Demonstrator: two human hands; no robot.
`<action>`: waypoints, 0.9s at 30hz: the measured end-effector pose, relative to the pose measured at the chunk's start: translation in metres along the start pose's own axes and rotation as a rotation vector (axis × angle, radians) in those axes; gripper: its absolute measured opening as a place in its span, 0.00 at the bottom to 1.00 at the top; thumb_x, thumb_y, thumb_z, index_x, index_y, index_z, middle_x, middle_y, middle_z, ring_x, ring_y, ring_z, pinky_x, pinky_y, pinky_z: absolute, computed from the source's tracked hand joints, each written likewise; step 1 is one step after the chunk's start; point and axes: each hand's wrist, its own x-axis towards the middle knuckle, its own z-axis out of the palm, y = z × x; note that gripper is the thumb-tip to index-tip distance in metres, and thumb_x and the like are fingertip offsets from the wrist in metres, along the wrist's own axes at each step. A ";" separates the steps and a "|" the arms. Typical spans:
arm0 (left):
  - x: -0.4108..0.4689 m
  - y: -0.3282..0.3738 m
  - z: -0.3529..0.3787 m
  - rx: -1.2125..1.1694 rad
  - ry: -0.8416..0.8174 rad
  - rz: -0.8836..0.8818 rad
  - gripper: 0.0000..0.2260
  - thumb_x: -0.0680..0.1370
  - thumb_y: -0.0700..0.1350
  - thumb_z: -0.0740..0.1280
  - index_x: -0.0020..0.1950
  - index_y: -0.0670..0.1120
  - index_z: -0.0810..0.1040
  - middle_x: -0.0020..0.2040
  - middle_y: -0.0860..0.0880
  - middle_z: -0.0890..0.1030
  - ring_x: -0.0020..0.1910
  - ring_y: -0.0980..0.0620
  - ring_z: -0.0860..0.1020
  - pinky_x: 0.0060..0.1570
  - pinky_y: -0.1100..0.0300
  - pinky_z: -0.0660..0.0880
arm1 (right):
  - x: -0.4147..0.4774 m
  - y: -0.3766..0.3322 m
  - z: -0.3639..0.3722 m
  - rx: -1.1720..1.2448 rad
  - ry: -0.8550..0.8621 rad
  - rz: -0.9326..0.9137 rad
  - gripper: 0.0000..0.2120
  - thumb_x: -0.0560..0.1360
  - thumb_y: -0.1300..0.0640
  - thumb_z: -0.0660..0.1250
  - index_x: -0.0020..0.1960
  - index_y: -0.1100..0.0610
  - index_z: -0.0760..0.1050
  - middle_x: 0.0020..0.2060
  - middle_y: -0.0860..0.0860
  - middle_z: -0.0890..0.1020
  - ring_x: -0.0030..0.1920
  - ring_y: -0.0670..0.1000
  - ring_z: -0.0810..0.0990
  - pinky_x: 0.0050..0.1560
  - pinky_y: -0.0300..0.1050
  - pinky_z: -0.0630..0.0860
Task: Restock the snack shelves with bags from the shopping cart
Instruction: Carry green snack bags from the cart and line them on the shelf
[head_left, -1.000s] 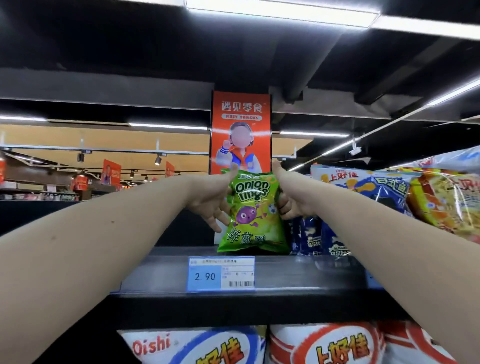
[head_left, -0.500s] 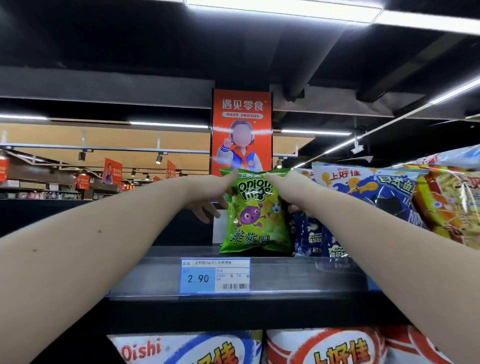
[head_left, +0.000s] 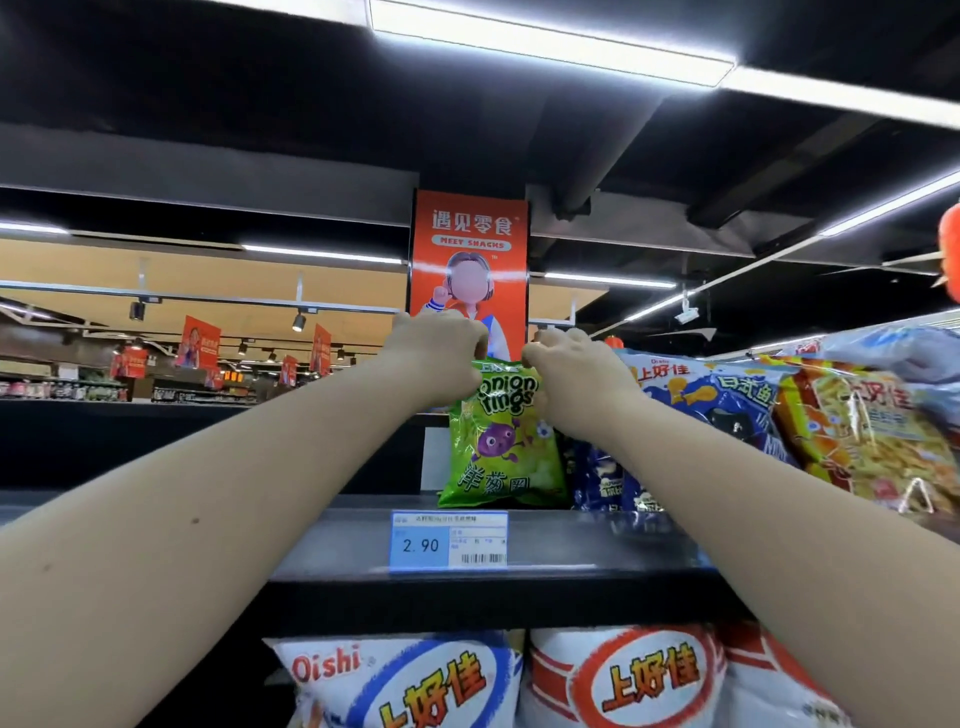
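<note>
A green onion rings bag (head_left: 501, 447) stands upright on the top shelf (head_left: 571, 540), above a blue price tag (head_left: 449, 540) reading 2.90. My left hand (head_left: 436, 358) grips the bag's top left corner with curled fingers. My right hand (head_left: 574, 371) grips its top right corner the same way. Both arms reach up and forward from the bottom corners of the view. The shopping cart is out of view.
Dark blue bags (head_left: 613, 478) stand right of the green bag, with blue and orange snack bags (head_left: 810, 415) leaning further right. White Oishi bags (head_left: 405, 680) fill the shelf below. An orange sign (head_left: 470, 260) hangs behind.
Both hands have risen from the sides of the bag to its top edge, and their fingers have curled over its corners. The bag still stands in the same spot.
</note>
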 end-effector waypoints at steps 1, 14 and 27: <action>-0.007 0.007 -0.004 0.027 0.012 0.020 0.14 0.76 0.49 0.64 0.61 0.52 0.75 0.56 0.48 0.76 0.57 0.45 0.74 0.54 0.50 0.68 | -0.006 -0.001 -0.004 -0.051 0.015 0.008 0.20 0.74 0.57 0.66 0.66 0.54 0.69 0.58 0.54 0.74 0.58 0.56 0.72 0.54 0.51 0.74; -0.104 0.141 0.012 -0.377 0.256 0.114 0.14 0.73 0.47 0.66 0.59 0.53 0.76 0.55 0.49 0.78 0.58 0.43 0.73 0.53 0.49 0.67 | -0.170 0.006 -0.032 -0.303 0.229 0.297 0.17 0.62 0.61 0.73 0.50 0.57 0.78 0.43 0.55 0.79 0.44 0.60 0.77 0.40 0.51 0.72; -0.188 0.387 0.002 -0.939 0.231 0.436 0.13 0.67 0.43 0.68 0.52 0.49 0.80 0.48 0.46 0.80 0.51 0.39 0.75 0.49 0.47 0.69 | -0.406 0.091 -0.094 -0.565 -0.075 0.705 0.13 0.67 0.60 0.70 0.50 0.57 0.74 0.45 0.56 0.77 0.47 0.61 0.76 0.42 0.54 0.73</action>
